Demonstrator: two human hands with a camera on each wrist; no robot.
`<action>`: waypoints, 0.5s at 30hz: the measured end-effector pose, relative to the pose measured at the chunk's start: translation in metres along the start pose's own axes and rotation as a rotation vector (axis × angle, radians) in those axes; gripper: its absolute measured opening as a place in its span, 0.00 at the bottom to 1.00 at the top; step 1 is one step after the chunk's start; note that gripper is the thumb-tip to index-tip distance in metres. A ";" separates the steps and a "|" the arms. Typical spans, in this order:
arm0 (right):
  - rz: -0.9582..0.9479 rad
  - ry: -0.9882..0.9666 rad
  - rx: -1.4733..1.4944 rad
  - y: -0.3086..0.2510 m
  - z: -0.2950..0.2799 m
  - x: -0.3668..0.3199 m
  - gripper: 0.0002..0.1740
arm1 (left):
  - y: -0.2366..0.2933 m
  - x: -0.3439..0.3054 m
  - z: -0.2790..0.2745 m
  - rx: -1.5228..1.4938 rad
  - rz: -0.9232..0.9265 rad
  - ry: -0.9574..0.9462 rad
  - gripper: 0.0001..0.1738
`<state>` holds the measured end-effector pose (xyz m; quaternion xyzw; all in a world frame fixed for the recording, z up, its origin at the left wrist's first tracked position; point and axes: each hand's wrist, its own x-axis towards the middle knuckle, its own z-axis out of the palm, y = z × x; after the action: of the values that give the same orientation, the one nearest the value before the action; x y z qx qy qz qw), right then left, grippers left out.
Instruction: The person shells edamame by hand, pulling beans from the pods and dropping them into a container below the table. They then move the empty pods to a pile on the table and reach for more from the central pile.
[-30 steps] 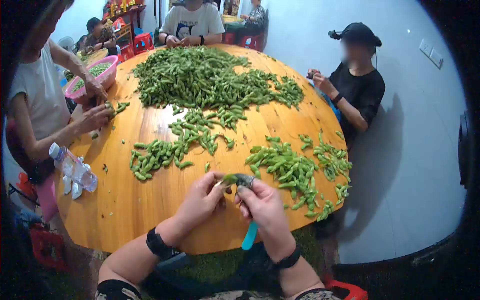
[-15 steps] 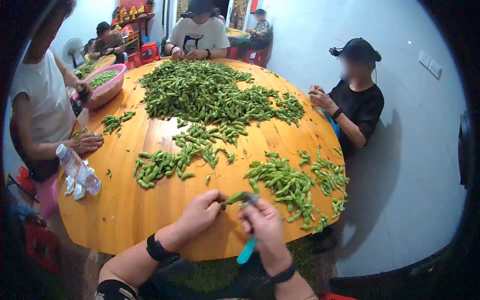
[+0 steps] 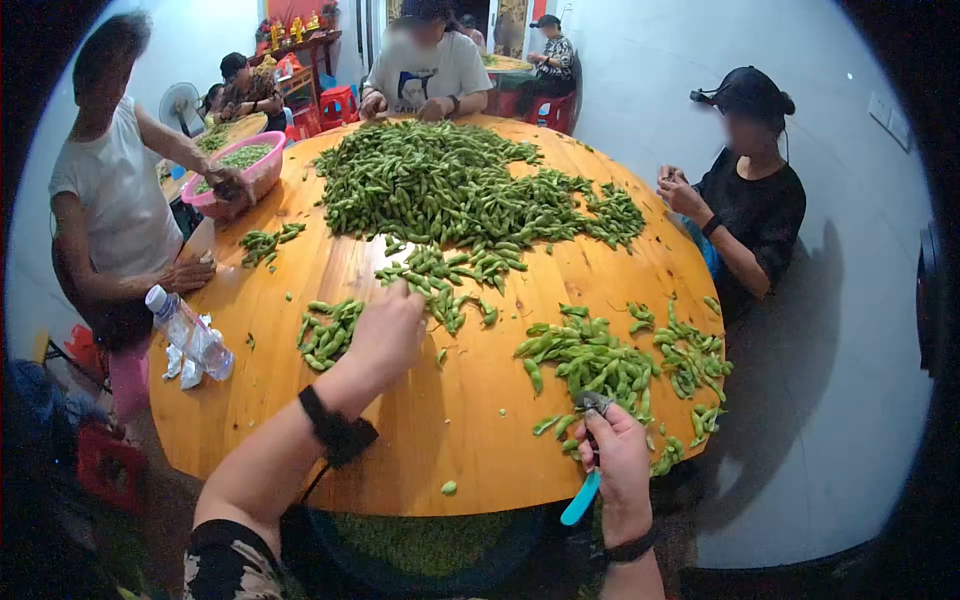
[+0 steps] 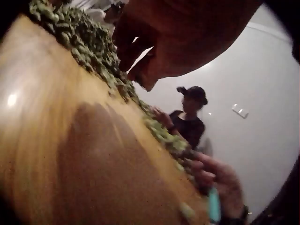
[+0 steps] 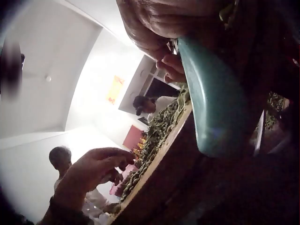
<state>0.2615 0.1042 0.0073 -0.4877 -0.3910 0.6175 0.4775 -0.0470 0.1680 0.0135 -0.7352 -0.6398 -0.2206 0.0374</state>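
My left hand [image 3: 388,330] reaches out over the table at a small cluster of green soybean pods [image 3: 330,338]. Its fingers are loosely bent, and the right wrist view shows this left hand [image 5: 101,168] holding nothing. Near the front right, my right hand [image 3: 618,455] grips a tool with a turquoise handle [image 3: 581,498], which sticks out below the palm. A dark grey piece [image 3: 593,401] shows at its thumb and fingertips; the working end of the tool is hidden. This hand is beside a near-right pile of pods [image 3: 600,365].
A large heap of pods [image 3: 430,185] covers the far middle of the round wooden table [image 3: 290,430]. A plastic bottle [image 3: 190,335] and a pink basin [image 3: 265,180] are at left. One loose bean [image 3: 449,487] lies near the front edge. Other people sit or stand around the table.
Both hands worked together on one pod before; now they are apart. The left hand has moved forward to the pods, the right hand to the right with its tool. The head view has shifted.
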 end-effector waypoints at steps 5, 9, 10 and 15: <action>0.013 -0.039 -0.034 0.002 -0.007 0.000 0.11 | -0.012 0.031 0.016 0.138 -0.104 -0.060 0.06; 0.067 -0.147 -0.147 -0.006 0.015 -0.007 0.16 | 0.004 0.008 0.005 -0.092 0.027 -0.029 0.07; 0.045 -0.206 -0.164 -0.008 0.026 -0.007 0.14 | 0.018 -0.005 -0.003 -0.217 0.063 -0.052 0.08; 0.060 -0.360 -0.116 0.002 0.067 0.002 0.09 | 0.067 -0.057 -0.007 -0.697 0.071 -0.144 0.17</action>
<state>0.1957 0.1045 0.0193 -0.4073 -0.4904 0.6852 0.3523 0.0107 0.1010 0.0138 -0.7393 -0.5012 -0.3718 -0.2531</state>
